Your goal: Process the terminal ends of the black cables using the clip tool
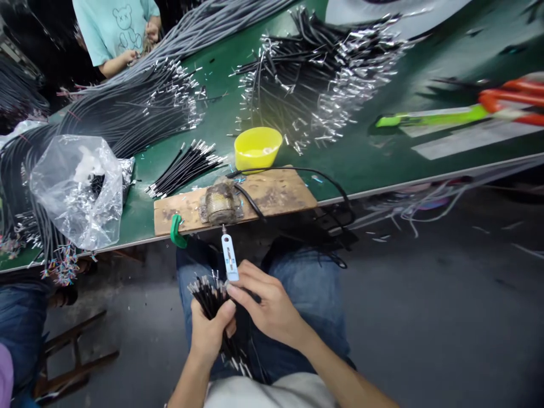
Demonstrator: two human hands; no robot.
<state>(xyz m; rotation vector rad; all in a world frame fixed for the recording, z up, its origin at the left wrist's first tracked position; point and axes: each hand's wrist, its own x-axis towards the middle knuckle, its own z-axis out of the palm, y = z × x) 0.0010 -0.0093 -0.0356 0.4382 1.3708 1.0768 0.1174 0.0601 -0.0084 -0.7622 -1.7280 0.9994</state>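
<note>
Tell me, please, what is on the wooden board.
A rounded device sits on the wooden board, with black cable crossing the wood and a green clamp at its front edge. The wood beneath the device is hidden.

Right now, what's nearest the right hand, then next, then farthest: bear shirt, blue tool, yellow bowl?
1. Blue tool: just ahead of the right hand.
2. Yellow bowl: farther ahead, on the table.
3. Bear shirt: far left, across the table.

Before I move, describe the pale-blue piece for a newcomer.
A wooden board lies along the near edge of the green table, bearing a grimy rounded housing. Jutting from there toward the right hand, the pale-blue piece has a long slot, unlike the green clamp.
</note>
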